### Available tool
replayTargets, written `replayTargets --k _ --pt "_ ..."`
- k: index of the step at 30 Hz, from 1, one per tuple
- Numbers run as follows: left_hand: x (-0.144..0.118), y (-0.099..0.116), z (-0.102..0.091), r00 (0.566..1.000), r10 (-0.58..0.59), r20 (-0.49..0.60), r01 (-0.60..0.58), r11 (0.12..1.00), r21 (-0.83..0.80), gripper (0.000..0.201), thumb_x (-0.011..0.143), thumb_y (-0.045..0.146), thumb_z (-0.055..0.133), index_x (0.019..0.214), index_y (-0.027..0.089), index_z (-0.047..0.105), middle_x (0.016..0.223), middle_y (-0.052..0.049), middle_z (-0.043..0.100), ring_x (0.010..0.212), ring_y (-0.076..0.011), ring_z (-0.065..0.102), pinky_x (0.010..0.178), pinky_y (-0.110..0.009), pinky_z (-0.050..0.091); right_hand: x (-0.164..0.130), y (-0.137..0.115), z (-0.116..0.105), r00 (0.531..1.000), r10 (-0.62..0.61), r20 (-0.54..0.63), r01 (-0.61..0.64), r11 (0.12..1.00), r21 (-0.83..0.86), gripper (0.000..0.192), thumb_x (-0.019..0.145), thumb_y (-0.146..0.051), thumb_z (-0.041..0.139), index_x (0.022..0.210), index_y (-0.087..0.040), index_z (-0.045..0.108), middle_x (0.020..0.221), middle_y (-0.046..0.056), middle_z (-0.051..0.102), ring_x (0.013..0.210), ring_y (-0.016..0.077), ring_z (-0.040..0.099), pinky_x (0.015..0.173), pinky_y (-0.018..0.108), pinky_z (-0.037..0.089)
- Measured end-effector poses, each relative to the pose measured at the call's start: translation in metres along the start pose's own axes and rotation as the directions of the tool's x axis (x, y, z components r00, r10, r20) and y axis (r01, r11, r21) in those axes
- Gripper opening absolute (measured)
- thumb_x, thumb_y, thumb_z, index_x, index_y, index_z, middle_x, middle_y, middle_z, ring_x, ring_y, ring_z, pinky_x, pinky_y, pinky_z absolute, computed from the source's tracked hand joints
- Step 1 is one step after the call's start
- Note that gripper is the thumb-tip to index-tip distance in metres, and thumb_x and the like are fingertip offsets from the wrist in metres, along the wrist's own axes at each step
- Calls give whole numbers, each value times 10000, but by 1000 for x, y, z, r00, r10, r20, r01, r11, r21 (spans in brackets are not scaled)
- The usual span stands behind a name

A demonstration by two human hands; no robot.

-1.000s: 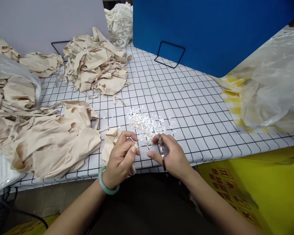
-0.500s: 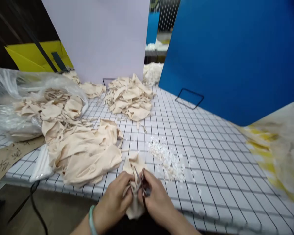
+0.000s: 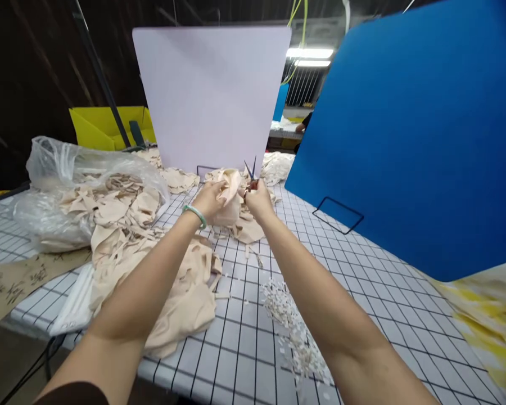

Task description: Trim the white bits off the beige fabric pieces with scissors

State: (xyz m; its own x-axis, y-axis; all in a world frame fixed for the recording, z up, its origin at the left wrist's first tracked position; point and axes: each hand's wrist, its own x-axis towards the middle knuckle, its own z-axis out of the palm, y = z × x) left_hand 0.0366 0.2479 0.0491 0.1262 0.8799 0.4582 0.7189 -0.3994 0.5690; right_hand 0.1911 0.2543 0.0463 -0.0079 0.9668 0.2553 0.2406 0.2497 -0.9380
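Both my arms reach far across the table. My left hand [image 3: 211, 199], with a green bangle at the wrist, pinches a beige fabric piece [image 3: 231, 194] above the back pile. In my right hand [image 3: 258, 200] is a pair of scissors [image 3: 251, 172], blades parted and pointing up. Beneath my hands lies the back pile of beige fabric pieces [image 3: 248, 228], partly covered by them. A nearer pile of beige fabric [image 3: 194, 298] lies under my left forearm. Small white scraps [image 3: 289, 320] are scattered beside my right forearm.
A clear plastic bag [image 3: 96, 160] of beige pieces stands at the left, near brown paper with writing [image 3: 23, 281] and a white power strip [image 3: 72, 304]. A pale board [image 3: 211, 95] and a blue board [image 3: 409, 140] rise behind the gridded tablecloth [image 3: 244, 349]. A person's hand shows far back.
My hands have moved from the table's front edge forward to the back pile, carrying the fabric piece and scissors. The view has tilted up.
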Motion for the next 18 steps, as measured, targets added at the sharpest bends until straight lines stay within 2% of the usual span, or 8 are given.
replayTargets --k 1,3,5,7,9,12,15,18 --pt "-8 -11 1 999 -21 49 20 1000 16 273 844 117 621 1109 162 670 1119 -101 636 919 -214 641 853 -376 531 -1 14 0 999 35 2 -35 999 -20 245 733 -363 620 900 -232 498 819 -6 560 759 166 512 686 288 430" --pt "-42 -30 2 990 -52 129 47 998 43 217 859 150 614 1061 167 691 1073 -85 663 906 -215 650 849 -375 533 -22 46 2 993 116 39 -114 992 -54 270 690 -362 670 872 -229 520 788 -16 558 728 161 499 665 284 412" --pt "-88 -40 1 982 -74 172 64 996 68 148 874 162 582 970 168 694 980 -70 675 874 -217 647 810 -369 535 -60 74 6 974 189 126 -179 980 -84 284 643 -366 716 820 -223 546 735 -31 557 671 152 490 630 279 400" --pt "-131 -40 -1 981 -90 175 74 993 94 132 872 138 537 889 168 664 899 -65 655 838 -221 626 777 -371 527 -98 92 14 945 248 212 -229 967 -112 292 612 -375 744 781 -220 563 680 -47 554 614 142 477 593 273 386" --pt "-165 -33 1 985 -89 145 72 991 116 151 866 102 487 863 173 620 891 -73 622 864 -233 597 799 -385 512 -124 98 25 924 286 255 -260 957 -131 310 595 -379 758 779 -223 563 655 -59 553 591 138 471 575 267 371" --pt "-200 -16 10 994 -3 110 -14 988 154 146 868 80 455 890 169 568 913 -87 585 914 -244 558 832 -388 491 -137 97 42 923 295 246 -271 954 -127 302 607 -362 737 794 -231 538 676 -59 560 618 139 481 592 266 372" --pt "-226 -5 23 972 103 211 -146 968 203 94 888 110 483 899 171 553 908 -84 588 879 -235 553 797 -368 487 -134 95 51 933 287 218 -273 958 -94 243 616 -315 684 762 -230 509 674 -53 543 630 139 476 611 274 378" --pt "-242 -12 26 949 131 287 -202 951 233 71 909 167 520 860 185 568 898 -80 613 870 -243 562 791 -378 474 -130 91 48 931 283 230 -283 959 -35 205 587 -267 641 717 -225 488 651 -49 522 610 133 469 604 280 388"
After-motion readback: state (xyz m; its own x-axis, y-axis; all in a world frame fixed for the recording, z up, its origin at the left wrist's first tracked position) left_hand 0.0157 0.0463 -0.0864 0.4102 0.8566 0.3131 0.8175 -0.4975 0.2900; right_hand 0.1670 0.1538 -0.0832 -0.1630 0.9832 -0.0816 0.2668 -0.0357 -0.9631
